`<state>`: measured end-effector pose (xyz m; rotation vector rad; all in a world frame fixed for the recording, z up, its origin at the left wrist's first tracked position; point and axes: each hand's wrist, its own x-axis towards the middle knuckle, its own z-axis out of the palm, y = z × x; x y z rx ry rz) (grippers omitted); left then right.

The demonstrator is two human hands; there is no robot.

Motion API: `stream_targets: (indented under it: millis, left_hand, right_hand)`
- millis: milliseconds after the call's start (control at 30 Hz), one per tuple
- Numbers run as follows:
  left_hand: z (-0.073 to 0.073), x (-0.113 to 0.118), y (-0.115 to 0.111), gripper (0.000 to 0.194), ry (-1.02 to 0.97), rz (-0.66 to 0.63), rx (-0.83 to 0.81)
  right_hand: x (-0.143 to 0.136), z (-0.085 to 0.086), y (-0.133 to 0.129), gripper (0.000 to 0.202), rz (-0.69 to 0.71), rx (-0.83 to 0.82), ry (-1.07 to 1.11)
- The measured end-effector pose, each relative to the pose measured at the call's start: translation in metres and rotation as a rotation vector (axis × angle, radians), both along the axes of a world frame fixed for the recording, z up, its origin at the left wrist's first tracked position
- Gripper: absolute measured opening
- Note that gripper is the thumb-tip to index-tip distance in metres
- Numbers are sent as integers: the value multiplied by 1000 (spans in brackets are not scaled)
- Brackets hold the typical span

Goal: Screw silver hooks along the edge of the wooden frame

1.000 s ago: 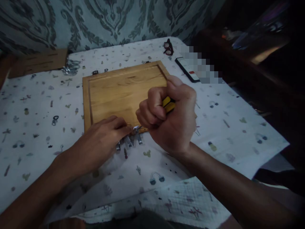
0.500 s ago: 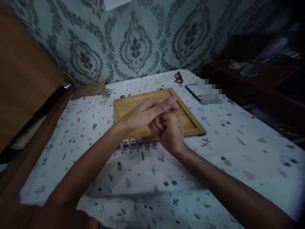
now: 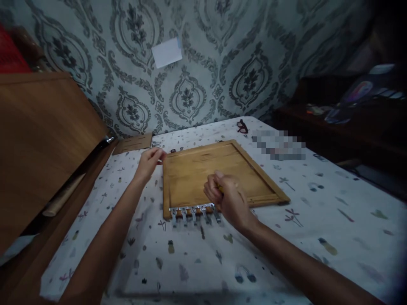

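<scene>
A wooden framed board (image 3: 203, 171) lies flat on the patterned tablecloth. Along its front edge, toward the left, runs a metal hook strip (image 3: 193, 210) whose several hooks hang out over the cloth. My left hand (image 3: 149, 164) is at the board's back left corner, fingers bent together and seemingly gripping the frame there. Above the front part of the board, just behind the right end of the strip, my right hand (image 3: 229, 195) is closed in a fist. A small yellow thing (image 3: 220, 188) peeks out between its fingers; the rest is hidden.
A brown cardboard piece (image 3: 133, 144) lies at the back left, close to the wooden cabinet (image 3: 47, 148). Dark-framed glasses (image 3: 242, 126) and a blurred-out flat object (image 3: 280, 145) rest beyond the board on the right. The patterned wall (image 3: 219, 67) rises behind the table.
My left hand has left my right hand and moved left to the board's back corner. My right hand stays closed over the board. The view has tilted up, showing more wall.
</scene>
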<state>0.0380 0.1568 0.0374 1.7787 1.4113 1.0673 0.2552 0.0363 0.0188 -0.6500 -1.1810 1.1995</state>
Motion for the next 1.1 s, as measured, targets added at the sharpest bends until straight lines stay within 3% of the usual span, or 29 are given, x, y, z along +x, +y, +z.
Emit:
stream_targets:
  millis: [100,167,267,400,700,1100]
  left_hand:
    - [-24,-51,35,37,171,255,-37]
    - [-38,-74,52,38,292,357,-39]
    - [-53,-89,67,38,455,399,-19]
    - [-64,-92,80,36,640,352,11]
    - [-64,-103,85,36,865,272,46]
    - [-51,-106,89,36,994,232,-26]
  right_hand:
    - [0,2,0,60,-1,-3,-6]
    - [0,2,-2,59,3,-4,-18]
    - [1,0,-4,58,9,1,-36]
    - [1,-5,-5,57,2,6,-36]
    - [2,-3,-6,58,3,18,-3]
    - [3,0,-5,61,28,8,61]
